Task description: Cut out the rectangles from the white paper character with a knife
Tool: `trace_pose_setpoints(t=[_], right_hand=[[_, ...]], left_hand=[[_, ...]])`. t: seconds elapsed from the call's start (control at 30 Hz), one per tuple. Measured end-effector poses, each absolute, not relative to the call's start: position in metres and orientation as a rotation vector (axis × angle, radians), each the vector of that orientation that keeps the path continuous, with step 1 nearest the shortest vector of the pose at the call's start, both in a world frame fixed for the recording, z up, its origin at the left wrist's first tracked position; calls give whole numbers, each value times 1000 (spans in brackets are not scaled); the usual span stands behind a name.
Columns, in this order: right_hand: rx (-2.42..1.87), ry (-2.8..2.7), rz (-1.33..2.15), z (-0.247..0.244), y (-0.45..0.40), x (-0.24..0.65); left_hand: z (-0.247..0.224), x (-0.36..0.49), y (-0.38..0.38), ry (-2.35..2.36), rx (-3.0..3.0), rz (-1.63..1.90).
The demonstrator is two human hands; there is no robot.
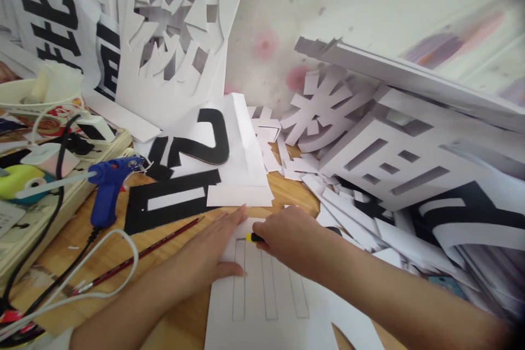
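A white foam board (221,306) lies in front of me, with several long narrow rectangles drawn on it in pencil. My left hand (217,251) rests flat on its left side, fingers stretched forward and thumb out over the first rectangle. My right hand (283,232) is closed around a yellow-and-black craft knife (255,237). The knife points left, its front end near the top of the leftmost rectangle. Most of the handle is hidden in my fist.
Left are a blue hot glue gun (107,188), a pencil (164,243), cables and a power strip (53,191). Black paper characters (200,142) lie ahead. Cut-out foam boards (176,76) lean at the back; white scraps (344,210) and a large cut character (389,147) crowd the right.
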State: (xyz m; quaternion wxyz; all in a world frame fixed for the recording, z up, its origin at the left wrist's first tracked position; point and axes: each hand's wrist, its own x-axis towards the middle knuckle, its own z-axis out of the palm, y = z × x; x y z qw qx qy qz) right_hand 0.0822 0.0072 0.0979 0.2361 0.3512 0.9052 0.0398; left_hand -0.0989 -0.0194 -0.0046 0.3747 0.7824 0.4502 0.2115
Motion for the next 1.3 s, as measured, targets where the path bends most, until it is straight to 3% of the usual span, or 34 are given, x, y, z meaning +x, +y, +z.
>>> trace_pose_setpoints(t=[0.67, 1.07, 1.3], right_hand=[[952, 2352, 77, 109, 6, 86], [1144, 2607, -319, 68, 9, 123], [1169, 2628, -356, 63, 8, 118]], left_hand=[[0, -101, -19, 1154, 1994, 480], [9, -97, -17, 1171, 1979, 417], [6, -96, -19, 1171, 1993, 460]])
